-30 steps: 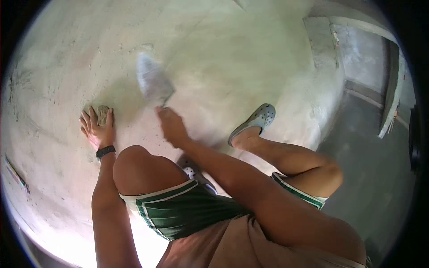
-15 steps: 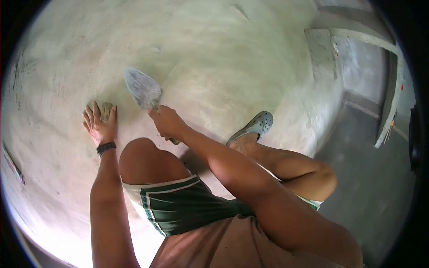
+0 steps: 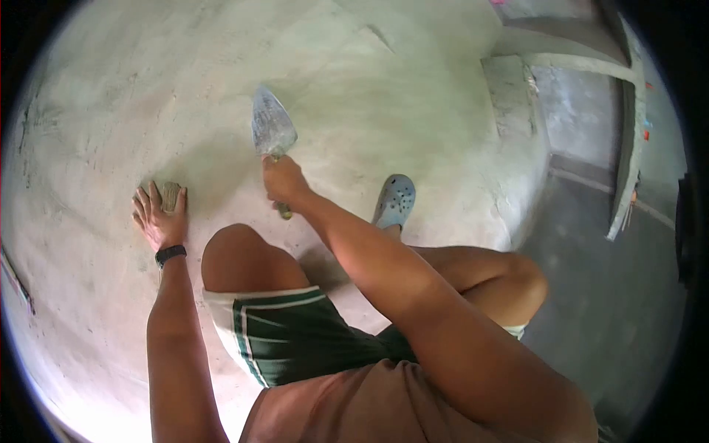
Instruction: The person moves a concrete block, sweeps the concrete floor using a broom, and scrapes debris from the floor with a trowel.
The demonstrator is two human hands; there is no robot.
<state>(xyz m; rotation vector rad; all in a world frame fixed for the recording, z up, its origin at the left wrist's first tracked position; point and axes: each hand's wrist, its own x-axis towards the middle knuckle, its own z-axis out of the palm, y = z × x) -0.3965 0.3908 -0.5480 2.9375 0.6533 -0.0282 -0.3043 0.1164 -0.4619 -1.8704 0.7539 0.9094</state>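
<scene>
My right hand is closed round the handle of a pointed metal trowel, whose blade points away from me over the pale plaster-like surface. To the left, my left hand lies against that surface with its fingers spread. Between its thumb and index finger is a small brownish, ridged block; whether the hand grips it is hard to tell. A dark band circles my left wrist.
A grey clog with holes is on my foot, right of the trowel. At the upper right stands a concrete ledge with an upright slab. Dark grey floor lies below it. A thin stick-like object is at the far left.
The trowel has swung to the right, and its blade now points more directly away from me. My foot in the clog has turned more upright. My left hand stays by the block.
</scene>
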